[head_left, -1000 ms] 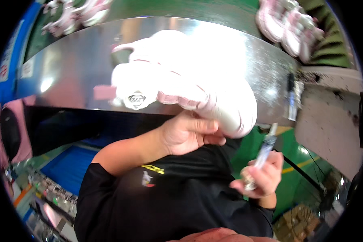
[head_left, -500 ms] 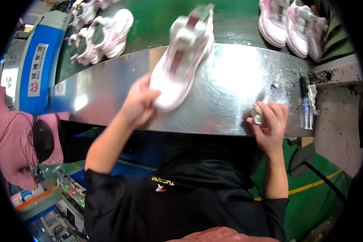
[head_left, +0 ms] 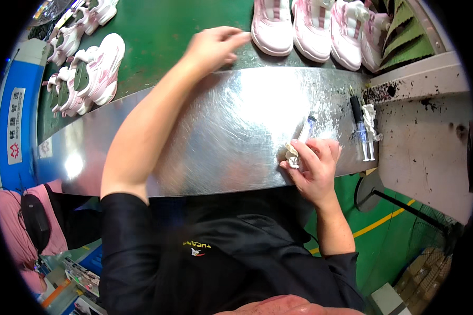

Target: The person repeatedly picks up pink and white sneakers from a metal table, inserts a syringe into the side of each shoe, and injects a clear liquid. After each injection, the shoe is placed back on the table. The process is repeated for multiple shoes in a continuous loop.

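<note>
Shoe (head_left: 272, 32) out of left hand (head_left: 218, 48) since half second ago, now standing beside other shoes (head_left: 312, 32) – left hand freed, fingers loosely spread. Shoe just right of left fingertips, contact unclear. Right hand (head_left: 314, 167) pinches syringe (head_left: 306, 131) over tabletop (head_left: 215, 163); second syringe (head_left: 362, 132) farther right.

shoe (head_left: 271, 38) | pinkish white, upright, farther off | tube (head_left: 305, 130) | pale, dark-tipped, slanted, nearer

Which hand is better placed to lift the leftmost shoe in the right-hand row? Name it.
Probably the left hand: it looks empty and is beside that shoe, while the right hand holds a slim tube.
</note>
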Demonstrator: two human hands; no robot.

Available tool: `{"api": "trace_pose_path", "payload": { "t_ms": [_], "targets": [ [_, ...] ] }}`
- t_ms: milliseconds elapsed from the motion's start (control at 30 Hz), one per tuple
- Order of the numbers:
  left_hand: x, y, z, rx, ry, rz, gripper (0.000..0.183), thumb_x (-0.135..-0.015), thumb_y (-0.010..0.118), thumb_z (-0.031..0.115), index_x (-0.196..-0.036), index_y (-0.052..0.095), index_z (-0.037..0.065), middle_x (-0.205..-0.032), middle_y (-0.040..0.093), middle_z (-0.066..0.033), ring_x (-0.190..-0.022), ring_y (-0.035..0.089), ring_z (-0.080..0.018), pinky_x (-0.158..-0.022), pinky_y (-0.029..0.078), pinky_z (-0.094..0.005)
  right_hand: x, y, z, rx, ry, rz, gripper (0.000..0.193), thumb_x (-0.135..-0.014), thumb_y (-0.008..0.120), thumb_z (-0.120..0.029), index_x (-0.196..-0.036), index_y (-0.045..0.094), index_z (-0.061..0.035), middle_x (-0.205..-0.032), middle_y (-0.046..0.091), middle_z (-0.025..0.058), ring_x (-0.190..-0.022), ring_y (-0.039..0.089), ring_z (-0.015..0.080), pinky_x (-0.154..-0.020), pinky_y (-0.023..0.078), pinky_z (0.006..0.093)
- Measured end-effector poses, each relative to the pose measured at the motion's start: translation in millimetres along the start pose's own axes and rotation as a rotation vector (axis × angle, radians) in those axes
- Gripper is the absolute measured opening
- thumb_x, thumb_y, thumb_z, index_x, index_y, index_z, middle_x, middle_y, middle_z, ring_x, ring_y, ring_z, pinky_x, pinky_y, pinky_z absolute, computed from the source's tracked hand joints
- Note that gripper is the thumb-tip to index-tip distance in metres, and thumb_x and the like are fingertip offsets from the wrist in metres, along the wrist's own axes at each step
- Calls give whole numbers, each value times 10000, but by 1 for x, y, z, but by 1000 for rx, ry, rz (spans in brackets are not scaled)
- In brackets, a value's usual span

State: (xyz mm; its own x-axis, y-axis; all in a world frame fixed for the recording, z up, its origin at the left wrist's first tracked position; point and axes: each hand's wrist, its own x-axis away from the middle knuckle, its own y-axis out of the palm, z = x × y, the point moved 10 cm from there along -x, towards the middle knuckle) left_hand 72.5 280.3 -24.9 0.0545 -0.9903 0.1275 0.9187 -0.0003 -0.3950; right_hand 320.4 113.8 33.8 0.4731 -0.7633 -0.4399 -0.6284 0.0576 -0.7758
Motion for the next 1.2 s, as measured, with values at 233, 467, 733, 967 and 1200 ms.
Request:
{"api": "trace_pose_path", "payload": {
  "t_ms": [233,467,733,967,1200],
  "targets": [
    [193,-231,-96,460,234,596,304,-909,527,100,-1158,364,37,-1038,538,-134,-887,597,-234,-766,508,-315,0,-3,-2,-21,-26,4,401,-625,764,-267,-1006,663,-189,-885,512,-9,-845,473,199,-784,315,365],
    [164,-314,-155,-119,67,803,546,-814,705,138,-1272,440,3,-1213,544,-128,-1037,551,-207,-880,436,-309,4,-10,-2,-9,-36,37,397,-629,750,-271,-1005,652,-192,-876,525,-12,-832,495,191,-768,328,374],
    [155,-330,-173,138,-256,746,524,-788,730,216,-1191,509,-36,-1130,591,-142,-953,598,-204,-823,492,-316,10,-12,-3,-45,-85,107,380,-644,742,-298,-991,628,-194,-831,540,-24,-810,492,185,-804,324,362],
    [274,-153,-31,-190,61,605,647,-851,650,210,-1358,335,-39,-1352,411,-144,-1162,476,-252,-989,372,-365,25,-24,3,-166,10,76,437,-638,769,-313,-1022,622,-168,-809,573,-3,-838,491,210,-765,347,375],
    [273,-144,-49,339,238,358,732,-849,595,184,-1431,183,16,-1438,279,-165,-1306,321,-282,-1077,264,-417,47,-23,21,-473,205,-35,398,-727,748,-218,-1074,624,-68,-953,646,107,-817,611,285,-747,482,349]
  ]
}}
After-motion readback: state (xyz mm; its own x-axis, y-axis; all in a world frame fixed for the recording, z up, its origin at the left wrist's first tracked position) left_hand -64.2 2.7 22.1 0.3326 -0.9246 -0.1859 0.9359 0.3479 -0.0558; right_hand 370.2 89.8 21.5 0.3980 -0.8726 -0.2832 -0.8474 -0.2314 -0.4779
